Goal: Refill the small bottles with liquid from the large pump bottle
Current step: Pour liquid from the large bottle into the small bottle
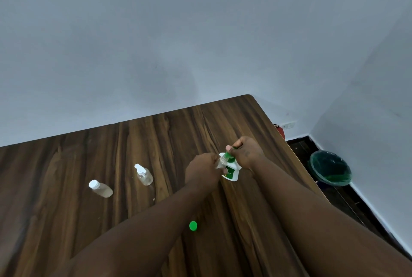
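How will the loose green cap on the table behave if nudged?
Likely very light: the green cap is small, loose plastic, so a slight touch could shift it. It looks round, so it may roll if tipped on edge. The table looks smooth, so expect sliding rather than gripping.

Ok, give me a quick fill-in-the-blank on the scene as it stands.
The right hand grips the large pump bottle by its ___ pump head.
The left hand holds ___ small bottle up to it.
Farther left stand ___ white-capped bottles.
The loose cap lies on the ___.
Missing: green, one, two, table.
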